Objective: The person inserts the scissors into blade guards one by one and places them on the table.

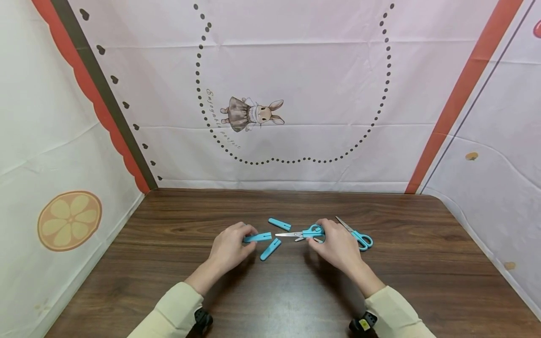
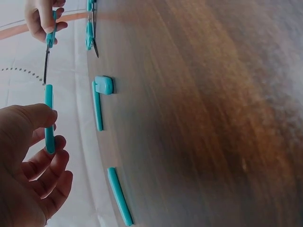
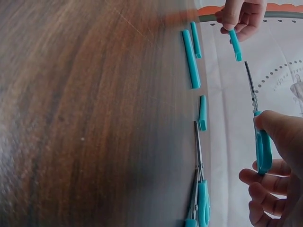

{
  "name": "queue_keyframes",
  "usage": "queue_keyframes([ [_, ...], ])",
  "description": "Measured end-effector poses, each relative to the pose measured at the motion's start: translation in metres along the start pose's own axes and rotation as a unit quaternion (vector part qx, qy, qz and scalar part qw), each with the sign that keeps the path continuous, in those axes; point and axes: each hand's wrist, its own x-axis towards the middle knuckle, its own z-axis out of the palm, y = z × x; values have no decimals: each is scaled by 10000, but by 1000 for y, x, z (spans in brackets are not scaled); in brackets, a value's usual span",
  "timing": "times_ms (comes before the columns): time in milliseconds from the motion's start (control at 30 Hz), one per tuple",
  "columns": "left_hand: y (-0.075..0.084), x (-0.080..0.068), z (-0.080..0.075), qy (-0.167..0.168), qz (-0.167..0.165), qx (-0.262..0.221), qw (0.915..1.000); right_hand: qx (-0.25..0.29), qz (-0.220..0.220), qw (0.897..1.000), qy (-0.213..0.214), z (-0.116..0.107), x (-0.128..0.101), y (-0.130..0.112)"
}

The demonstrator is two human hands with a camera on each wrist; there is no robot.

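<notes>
My left hand [image 1: 232, 244] pinches a turquoise blade cover [image 1: 260, 237] between thumb and fingers, above the table. My right hand [image 1: 338, 244] holds small turquoise-handled scissors [image 1: 293, 234] by the handles, blades together and pointing left. Their tip is close to the cover's end, with a small gap between them. Other covers lie on the wood: one [image 1: 279, 224] behind, one [image 1: 270, 249] in front, and a third [image 2: 120, 196] seen in the left wrist view. A second pair of scissors [image 1: 359, 236] lies right of my right hand; another pair [image 1: 300, 239] is partly hidden beneath it.
The brown wooden table [image 1: 270, 300] reaches back to a white printed cloth [image 1: 321, 84] hanging behind it. Similar cloths hang at the left [image 1: 25, 188] and right [image 1: 498, 202] sides.
</notes>
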Motion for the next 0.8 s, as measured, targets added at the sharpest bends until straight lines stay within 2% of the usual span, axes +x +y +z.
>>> queue_keyframes([
  [367,6,4,1,-139,24,30,9999,85,38,9999,-112,0,-1,-1],
  [800,10,4,6,-60,144,-96,9998,148,43,9999,-44,2,-2,-2],
])
